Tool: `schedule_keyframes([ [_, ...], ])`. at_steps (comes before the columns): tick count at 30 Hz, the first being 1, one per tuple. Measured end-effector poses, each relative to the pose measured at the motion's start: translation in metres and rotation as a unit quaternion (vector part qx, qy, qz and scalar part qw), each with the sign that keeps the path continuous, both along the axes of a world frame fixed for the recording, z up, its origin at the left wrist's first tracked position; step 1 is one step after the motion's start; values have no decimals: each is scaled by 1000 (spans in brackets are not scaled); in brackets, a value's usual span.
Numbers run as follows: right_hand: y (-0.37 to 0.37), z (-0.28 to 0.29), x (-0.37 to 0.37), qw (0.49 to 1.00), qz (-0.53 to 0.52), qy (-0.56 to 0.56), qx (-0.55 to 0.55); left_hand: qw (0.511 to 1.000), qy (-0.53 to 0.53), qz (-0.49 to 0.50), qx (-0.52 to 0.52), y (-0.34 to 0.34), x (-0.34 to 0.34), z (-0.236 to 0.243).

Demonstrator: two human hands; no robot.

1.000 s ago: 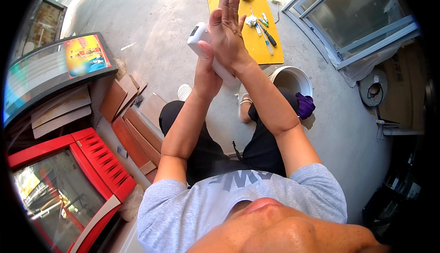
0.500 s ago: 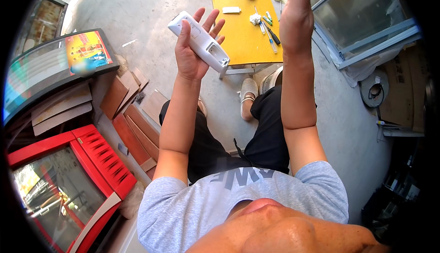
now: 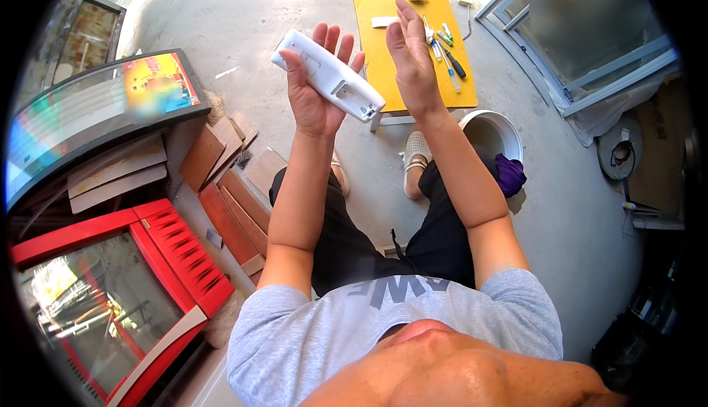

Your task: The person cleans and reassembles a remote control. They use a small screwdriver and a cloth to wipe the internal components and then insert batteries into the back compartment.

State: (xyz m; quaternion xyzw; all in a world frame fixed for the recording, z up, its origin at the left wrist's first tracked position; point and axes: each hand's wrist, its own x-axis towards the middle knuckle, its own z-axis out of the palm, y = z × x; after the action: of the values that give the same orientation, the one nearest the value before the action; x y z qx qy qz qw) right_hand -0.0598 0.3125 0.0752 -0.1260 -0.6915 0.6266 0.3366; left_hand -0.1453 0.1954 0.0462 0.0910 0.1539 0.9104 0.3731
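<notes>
Head view only, watched remotely: I log the white handset (image 3: 328, 75) in the left hand (image 3: 317, 105), raised in front of the person, left of the yellow table (image 3: 383, 57) in the picture and overlapping its near left edge. The thumb presses across the handset's near face; the fingers pass behind it, so I see only their tips past the far edge and cannot check their contact. The handset's far face is out of my sight, and details inside its uncovered recess (image 3: 352, 96) are too small to read. Long axis: a diagonal from upper left to lower right, recessed end pointing lower right toward the right forearm, the other end pointing to the upper left; recessed face toward the camera. The right hand (image 3: 419, 75) is empty, fingers straight and lined up nearly edge-on, overlapping one another; it stands apart from the handset and masks a strip of the tabletop. A white wad (image 3: 428, 35) beside it is partly covered by its fingers. The small white plate (image 3: 384, 21) and the dark-handled screwdriver (image 3: 456, 64) lie clear on the table. The black fisheye rim crops the window frame (image 3: 616, 75) at upper right.
</notes>
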Motion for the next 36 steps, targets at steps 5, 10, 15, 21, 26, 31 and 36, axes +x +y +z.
schedule_keyframes([
  [5,-41,-14,26,993,109,-35,20,993,-21,-40,112,-7,-28,-13],
  [10,-55,-34,24,970,-52,8,236,987,-49,-71,132,-6,-32,-27],
  [15,-46,-28,27,961,-65,-31,266,995,-70,-40,66,3,-25,-31],
  [21,-30,-31,26,955,-95,-45,277,996,-3,20,-86,12,-10,-21],
  [26,-20,-30,25,963,-115,9,243,982,63,37,-176,12,-3,-9],
  [31,-10,-28,25,955,-145,21,256,983,58,36,-172,13,2,-6],
  [36,-5,-24,30,942,-147,-17,300,989,60,53,-124,11,0,-8],
])
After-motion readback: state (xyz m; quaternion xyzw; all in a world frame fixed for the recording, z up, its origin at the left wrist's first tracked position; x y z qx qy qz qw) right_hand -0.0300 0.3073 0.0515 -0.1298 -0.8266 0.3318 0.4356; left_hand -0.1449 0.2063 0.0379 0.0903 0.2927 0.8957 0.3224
